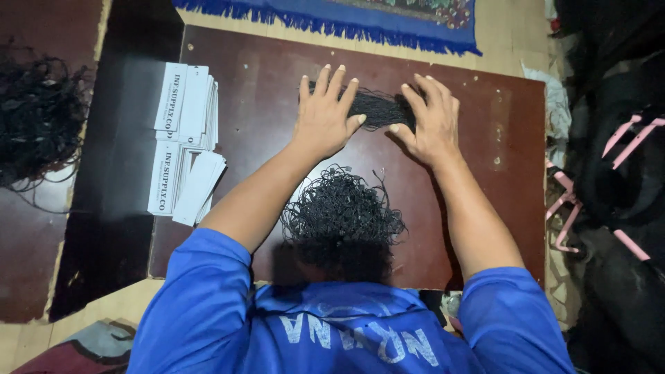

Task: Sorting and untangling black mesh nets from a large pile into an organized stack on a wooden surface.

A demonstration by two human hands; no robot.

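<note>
Overhead, from the head view, a straight bundle of black cord (377,109) is pinned at twelve o'clock on the dark board (499,208) between the left hand (324,118), fingers spread flat, and the right hand (431,121), seemingly curled onto it. A tangled black heap (341,215) lies at six, white tags (185,142) at nine.

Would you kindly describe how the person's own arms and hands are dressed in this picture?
Both arms wear short, bright blue sleeves: the left sleeve and the right sleeve end above the elbows, leaving the forearms bare. The same blue shirt carries pale block lettering across the chest. The left hand and right hand are bare, with no gloves, and no rings, watch or bracelets that I can see.
</note>
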